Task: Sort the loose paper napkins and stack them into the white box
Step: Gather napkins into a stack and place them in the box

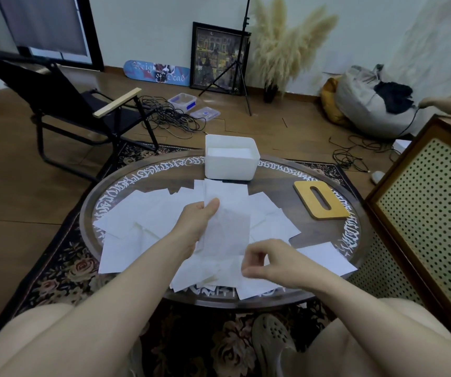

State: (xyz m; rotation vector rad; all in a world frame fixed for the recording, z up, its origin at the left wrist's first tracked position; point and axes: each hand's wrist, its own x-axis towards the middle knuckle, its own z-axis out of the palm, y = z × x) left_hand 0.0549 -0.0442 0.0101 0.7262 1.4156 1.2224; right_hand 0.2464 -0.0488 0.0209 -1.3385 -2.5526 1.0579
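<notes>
a: what's the left hand (pixel 195 227) doing?

b: it holds a small stack of paper napkins (pixel 225 216) up over the round table (pixel 325 240), thumb pressed on the front of the stack and the other fingers hidden behind it.

a: and the right hand (pixel 266 261)?

b: low, just below that stack, fingers curled with the tips drawn toward the thumb. it's a bit blurred, so i can't tell whether it pinches a napkin or nothing.

a: where are the rest?

b: the loose napkins (pixel 137 221) lie scattered and overlapping across the near and left part of the table top. the white box (pixel 231 165) stands at the far edge, open, with white napkins already inside it.

a: anything else on the table?

b: a wooden lid with a slot (pixel 322 201) lies flat to the right of the box, apart from the napkins.
</notes>
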